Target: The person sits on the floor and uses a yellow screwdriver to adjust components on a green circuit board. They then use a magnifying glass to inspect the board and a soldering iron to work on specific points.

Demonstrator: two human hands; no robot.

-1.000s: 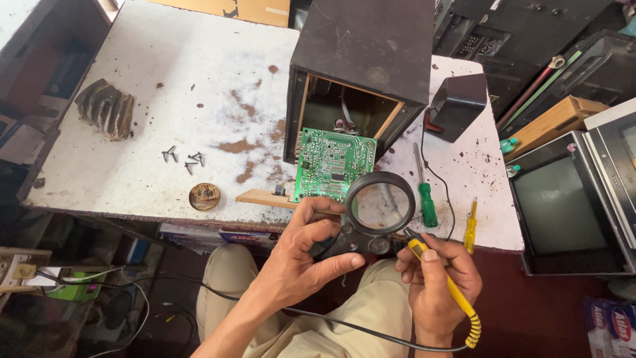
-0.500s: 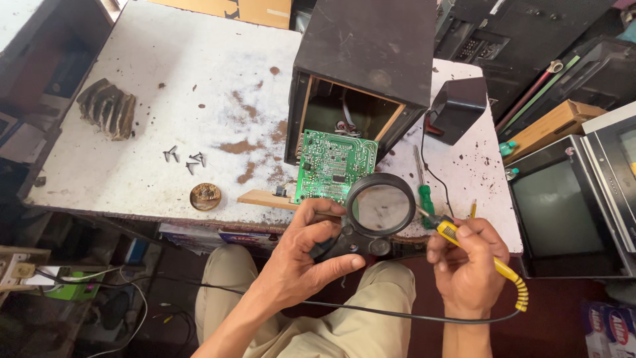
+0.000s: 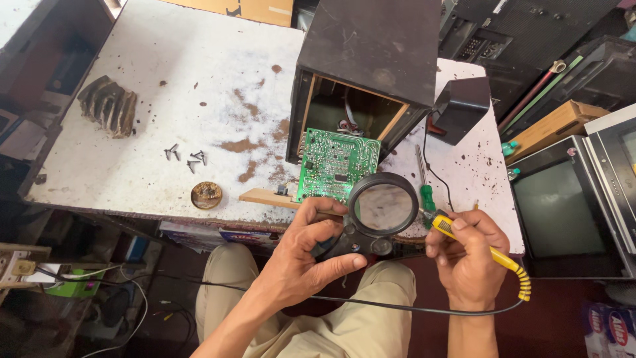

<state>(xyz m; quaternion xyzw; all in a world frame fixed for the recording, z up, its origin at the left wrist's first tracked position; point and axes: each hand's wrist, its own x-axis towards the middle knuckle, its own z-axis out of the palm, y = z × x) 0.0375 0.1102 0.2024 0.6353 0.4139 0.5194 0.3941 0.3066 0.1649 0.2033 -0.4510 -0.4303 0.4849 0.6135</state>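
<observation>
Head view, left hand (image 3: 311, 248) gripping magnifying glass (image 3: 382, 209), right hand (image 3: 467, 255) gripping soldering iron (image 3: 480, 248)

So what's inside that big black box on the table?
Inside the black box, through its open side, show wooden frame edges and some wires. A green circuit board sticks out from it. The dark top covers everything deeper in.

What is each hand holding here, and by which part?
The left hand grips the magnifying glass by its black handle, below the lens. The right hand holds the yellow-handled soldering iron pen-style by the front of its handle.
</observation>
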